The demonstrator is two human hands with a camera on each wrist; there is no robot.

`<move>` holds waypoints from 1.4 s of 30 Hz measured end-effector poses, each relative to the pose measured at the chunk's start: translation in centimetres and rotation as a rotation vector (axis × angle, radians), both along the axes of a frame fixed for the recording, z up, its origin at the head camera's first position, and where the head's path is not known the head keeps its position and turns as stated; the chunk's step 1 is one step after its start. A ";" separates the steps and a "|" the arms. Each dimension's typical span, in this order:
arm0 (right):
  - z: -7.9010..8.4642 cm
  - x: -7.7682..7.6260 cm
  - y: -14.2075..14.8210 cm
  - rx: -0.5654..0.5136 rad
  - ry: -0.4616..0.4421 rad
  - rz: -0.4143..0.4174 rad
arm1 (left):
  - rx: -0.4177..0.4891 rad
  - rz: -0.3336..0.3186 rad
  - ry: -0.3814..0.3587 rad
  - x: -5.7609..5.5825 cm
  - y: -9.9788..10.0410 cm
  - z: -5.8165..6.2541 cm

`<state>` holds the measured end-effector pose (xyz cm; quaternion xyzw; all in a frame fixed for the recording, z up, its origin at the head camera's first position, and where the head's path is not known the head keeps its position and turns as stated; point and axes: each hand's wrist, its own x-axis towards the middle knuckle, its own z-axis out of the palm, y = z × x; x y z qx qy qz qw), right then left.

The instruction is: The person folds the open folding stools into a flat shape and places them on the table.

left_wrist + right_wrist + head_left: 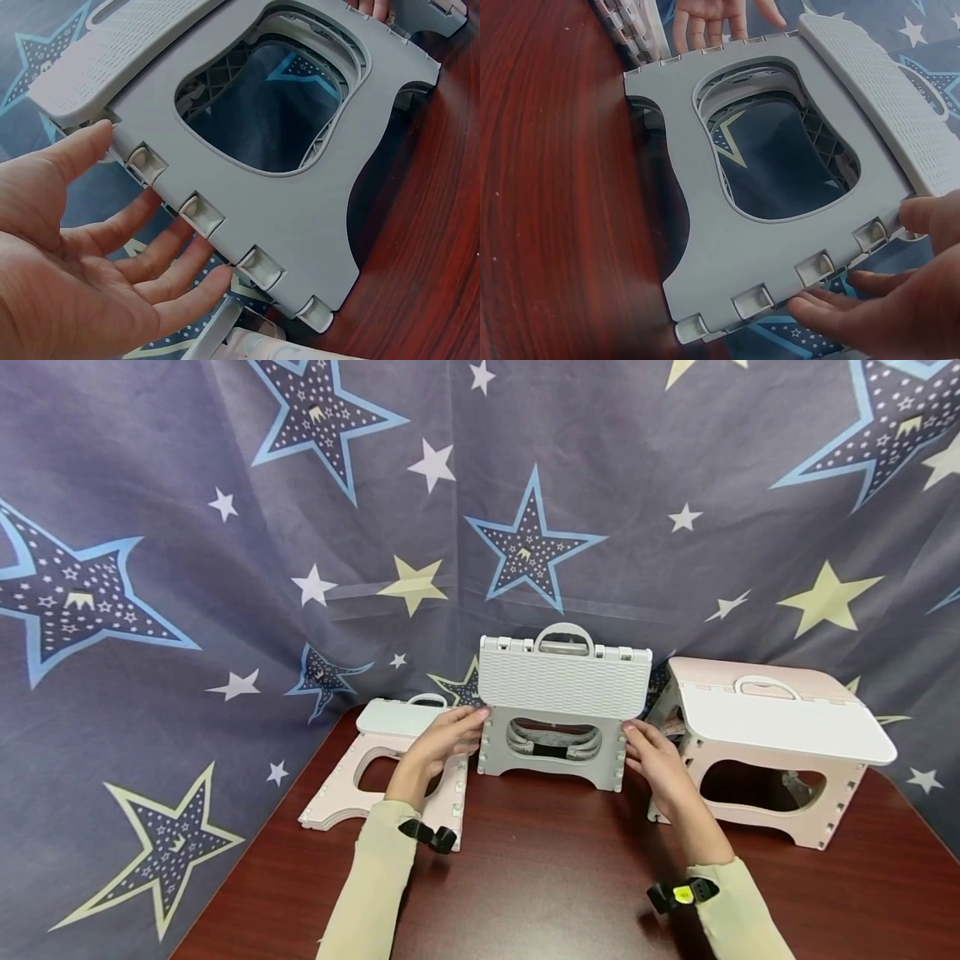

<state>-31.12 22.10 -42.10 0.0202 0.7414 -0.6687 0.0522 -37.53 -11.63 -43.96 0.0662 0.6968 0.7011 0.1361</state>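
A light grey folding stool stands on the table between the two hands, its textured seat panel tilted over the leg panel, with an arched carry handle on top. Its front has a wide opening with folded inner parts behind. On its left side edge, the left hand holds with the thumb at the upper corner and fingertips along the hinge notches. Opposite it, the right hand grips the other side edge, thumb near the seat panel and some fingers partly hidden behind the edge.
A folded pink and white stool lies at the left, by the left forearm. To the right stands an opened pink and white stool near the right hand. A star-patterned curtain hangs behind the dark red wooden table.
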 end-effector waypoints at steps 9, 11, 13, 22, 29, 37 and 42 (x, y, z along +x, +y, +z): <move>-0.4 -0.3 0.2 -0.060 0.008 0.066 | 0.008 -0.003 0.002 0.0 0.3 -0.4; -0.4 -0.4 0.2 -0.065 0.008 0.067 | 0.011 0.003 0.006 -0.1 0.4 -0.4; -0.5 -0.4 0.2 -0.074 0.010 0.069 | 0.017 0.010 0.007 -0.1 0.4 -0.4; -0.9 -0.5 0.1 -0.125 0.025 0.088 | 0.010 -0.027 0.011 -0.2 0.5 -0.4; -1.0 -0.5 0.0 -0.159 0.037 0.103 | 0.015 -0.023 0.005 -0.1 0.5 -0.5; -0.9 -0.4 -0.1 -0.163 0.030 0.102 | 0.047 -0.012 0.008 0.1 0.4 -0.4; -0.8 -0.4 -0.2 -0.156 0.031 0.088 | 0.056 0.001 0.008 0.1 0.3 -0.4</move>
